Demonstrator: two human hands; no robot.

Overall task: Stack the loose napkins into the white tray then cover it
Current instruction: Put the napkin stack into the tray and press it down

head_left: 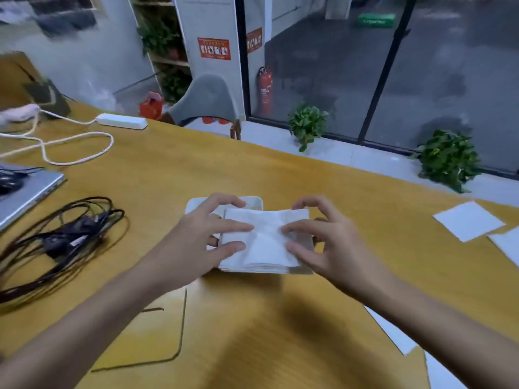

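The napkin stack (264, 242) lies mid-table (280, 169), with the white tray (254, 202) showing at its 11 o'clock corner. The left hand (196, 242) and right hand (331, 242) press spread fingertips on top, gripping nothing. Loose napkins (469, 224) lie at 3 o'clock.

Single view, head-worn, wide-angle. Faces forward and down across the counter (252, 169) toward the glass wall (323, 66). Close range: left hand (202, 231) and right hand (323, 237) sit at frame centre.
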